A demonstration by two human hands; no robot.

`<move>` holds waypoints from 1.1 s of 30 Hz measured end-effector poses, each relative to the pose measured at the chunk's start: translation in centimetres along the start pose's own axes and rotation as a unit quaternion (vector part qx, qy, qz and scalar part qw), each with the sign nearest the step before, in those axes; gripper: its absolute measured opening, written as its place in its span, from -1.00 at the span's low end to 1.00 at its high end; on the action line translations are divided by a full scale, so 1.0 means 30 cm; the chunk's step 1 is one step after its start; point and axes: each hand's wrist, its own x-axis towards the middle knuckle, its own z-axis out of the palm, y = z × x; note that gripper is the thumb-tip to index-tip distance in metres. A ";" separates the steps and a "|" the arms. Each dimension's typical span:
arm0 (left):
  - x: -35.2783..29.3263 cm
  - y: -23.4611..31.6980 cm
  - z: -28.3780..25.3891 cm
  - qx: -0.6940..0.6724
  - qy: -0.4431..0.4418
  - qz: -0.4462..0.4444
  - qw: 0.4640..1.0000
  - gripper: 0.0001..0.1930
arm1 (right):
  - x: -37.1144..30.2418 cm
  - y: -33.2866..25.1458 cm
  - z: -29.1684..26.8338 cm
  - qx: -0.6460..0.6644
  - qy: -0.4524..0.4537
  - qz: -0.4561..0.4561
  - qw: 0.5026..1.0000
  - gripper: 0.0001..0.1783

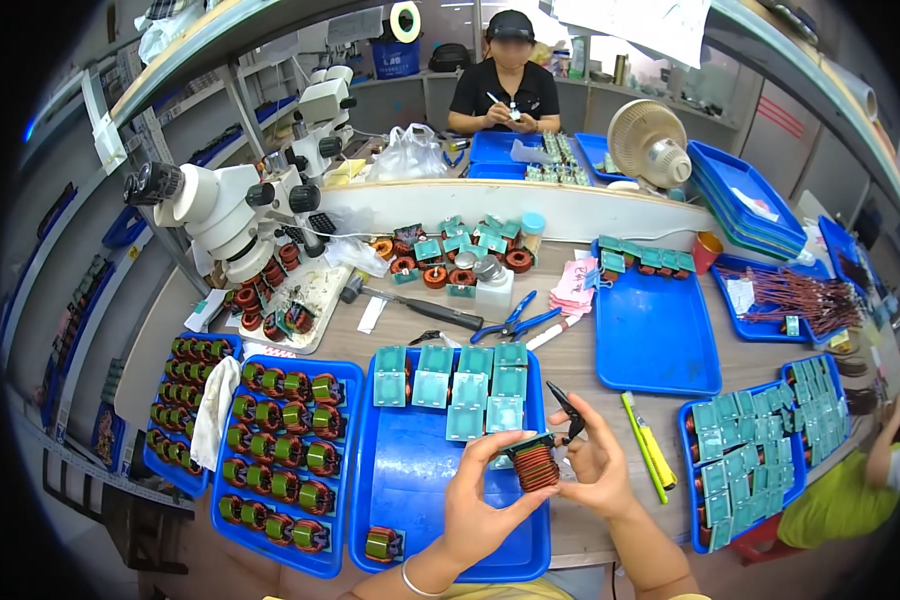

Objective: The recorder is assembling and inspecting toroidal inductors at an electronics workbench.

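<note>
My left hand (485, 505) is closed round a copper-wound coil (536, 467) mounted on a small green circuit board, held above the blue tray in front of me. My right hand (600, 462) meets the coil's lower right side with its thumb. Between that hand's fingers is a small black tool with a pointed end (562, 400); whether it is tweezers or small pliers is hard to make out. In the tray (420, 480) beneath, several coil boards (467, 390) lie green side up along the far part, and one coil (383, 543) sits at the near left corner.
Trays of coils (282, 452) stand to the left, trays of green boards (745, 455) to the right. Beyond lie blue pliers (515, 322), a hammer (425, 308), a glass-stoppered bottle (493, 292) and a microscope (210, 210). A green pen and yellow cutter (653, 455) lie right. A person (508, 85) works opposite.
</note>
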 end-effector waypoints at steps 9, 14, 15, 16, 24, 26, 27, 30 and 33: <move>0.004 0.004 0.000 -0.025 -0.019 -0.052 0.998 -0.39 | -0.008 0.011 -0.007 -0.028 0.041 -0.010 0.999 0.04; 0.029 0.006 -0.003 -0.041 -0.042 -0.012 0.998 -0.35 | 0.016 -0.007 -0.011 -0.051 0.036 -0.031 0.998 0.07; 0.036 0.007 -0.002 -0.032 -0.043 0.013 0.999 -0.39 | 0.016 -0.005 -0.014 -0.048 0.038 -0.026 0.998 0.07; 0.037 0.009 0.000 -0.031 -0.042 0.008 0.999 -0.39 | 0.016 -0.003 -0.019 -0.047 0.027 -0.031 0.998 0.04; 0.022 0.007 -0.013 -0.021 -0.063 0.031 0.997 -0.36 | -0.002 -0.013 -0.017 -0.068 0.000 -0.049 0.996 0.02; 0.021 0.012 -0.011 -0.030 -0.059 0.027 0.997 -0.37 | -0.005 -0.015 -0.016 -0.078 -0.008 -0.061 0.995 0.04; 0.020 0.013 -0.009 -0.038 -0.054 0.023 0.998 -0.38 | -0.006 -0.018 -0.017 -0.078 -0.008 -0.060 0.995 0.04; 0.009 0.011 -0.014 -0.054 -0.053 -0.008 0.997 -0.35 | -0.009 -0.026 -0.018 -0.091 -0.004 -0.060 0.994 0.05; 0.007 0.012 -0.015 -0.067 -0.049 -0.022 0.996 -0.33 | -0.011 -0.036 -0.019 -0.076 -0.008 -0.051 0.996 0.05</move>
